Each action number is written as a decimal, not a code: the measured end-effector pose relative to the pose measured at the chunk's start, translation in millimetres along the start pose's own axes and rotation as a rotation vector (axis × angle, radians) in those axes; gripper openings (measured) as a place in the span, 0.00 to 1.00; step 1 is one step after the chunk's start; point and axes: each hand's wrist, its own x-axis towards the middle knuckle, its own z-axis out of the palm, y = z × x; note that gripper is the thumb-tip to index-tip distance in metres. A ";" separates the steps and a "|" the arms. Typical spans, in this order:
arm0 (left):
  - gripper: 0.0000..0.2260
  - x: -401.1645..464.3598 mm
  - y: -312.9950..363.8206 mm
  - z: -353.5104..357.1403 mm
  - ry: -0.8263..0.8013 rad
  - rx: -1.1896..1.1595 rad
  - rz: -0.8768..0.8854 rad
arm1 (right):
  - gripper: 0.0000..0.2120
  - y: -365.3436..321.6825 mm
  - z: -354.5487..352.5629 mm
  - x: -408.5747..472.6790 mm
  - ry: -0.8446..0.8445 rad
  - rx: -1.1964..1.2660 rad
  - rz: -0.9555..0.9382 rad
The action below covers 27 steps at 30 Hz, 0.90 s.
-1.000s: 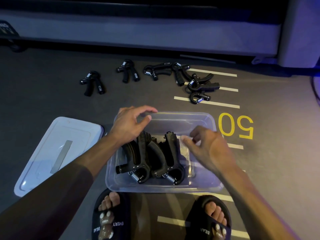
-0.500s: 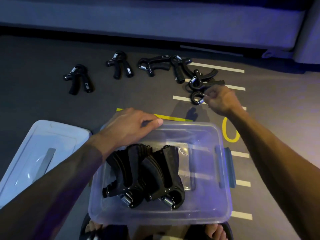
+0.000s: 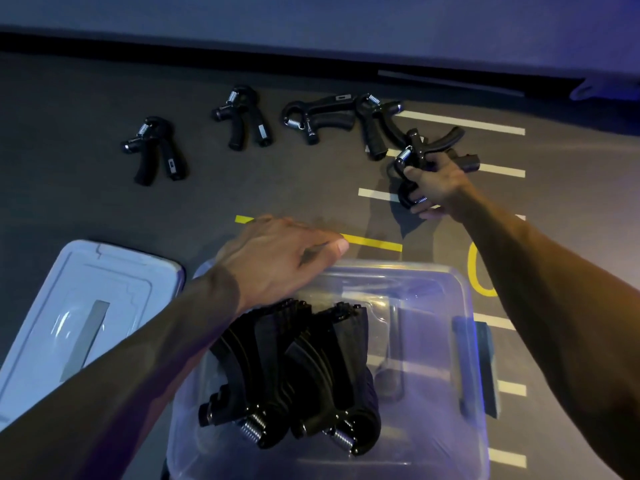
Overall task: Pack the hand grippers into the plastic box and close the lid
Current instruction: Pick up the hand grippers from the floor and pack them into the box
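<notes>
A clear plastic box (image 3: 460,344) stands on the floor close to me, with several black hand grippers (image 3: 298,372) packed upright in its left half. My left hand (image 3: 277,258) rests on the box's far left rim. My right hand (image 3: 434,185) is stretched out to the pile at the far right and grips black hand grippers (image 3: 419,150) there. Loose hand grippers lie in a row further left: one at the far left (image 3: 156,150), another hand gripper (image 3: 242,116), a third hand gripper (image 3: 320,116) and one more hand gripper (image 3: 374,126) beside the pile.
The box's pale lid (image 3: 79,306) lies flat on the floor to the left of the box. The dark floor carries white stripes (image 3: 460,122), a yellow line (image 3: 374,242) and a yellow numeral. A low pale wall or platform edge (image 3: 311,22) runs along the back.
My right hand left the box, reached out to the pile at the far right and closed on hand grippers there. The view tipped forward. My left hand stayed on the rim.
</notes>
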 end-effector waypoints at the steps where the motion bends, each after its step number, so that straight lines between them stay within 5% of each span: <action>1: 0.27 0.3 0.8 -0.5 -0.010 -0.003 -0.003 | 0.21 -0.9 -0.3 -0.4 0.014 0.008 0.006; 7: 0.25 -1.4 1.6 -1.4 -0.014 -0.011 0.022 | 0.04 6.7 -0.3 -16.2 0.112 0.121 -0.106; 13: 0.22 -5.8 5.2 -5.3 0.093 -0.073 0.014 | 0.07 -14.2 -13.0 -93.7 0.116 0.326 -0.398; 19: 0.18 -21.0 26.1 -13.5 0.367 -0.582 -0.070 | 0.05 -9.3 -11.5 -198.9 -0.093 0.321 -0.703; 23: 0.12 -30.9 51.0 -22.1 0.300 -0.917 -0.077 | 0.06 14.3 1.3 -240.4 -0.246 0.267 -0.799; 27: 0.31 -45.6 60.1 -19.5 0.184 -1.011 -0.004 | 0.08 38.4 10.7 -255.1 -0.309 0.061 -0.841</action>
